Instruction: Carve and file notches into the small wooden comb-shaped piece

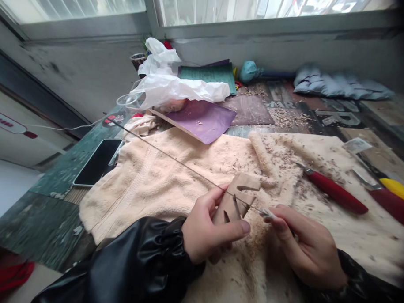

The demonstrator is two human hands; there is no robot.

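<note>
My left hand (pixel 210 227) is closed round a carved wooden block (pixel 242 184), its thumb across the near side. Curved slots are cut through the block, which is held tilted above the towel. My right hand (pixel 304 248) pinches the pale end of a long, thin wire saw (pixel 175 159). The saw runs across the block and stretches far out to the left, over the towel to the table's edge. Fine sawdust lies on the cream towel (pixel 137 184) beneath the block. Part of the block is hidden behind my left fingers.
A red-handled carving knife (pixel 339 191) lies on the towel at right, beside another red handle (pixel 392 204) and a yellow one (pixel 399 189). A phone (pixel 98 162) lies at left. Behind are a purple sheet (pixel 203 118), a white plastic bag (pixel 187 88) and scattered wood shavings.
</note>
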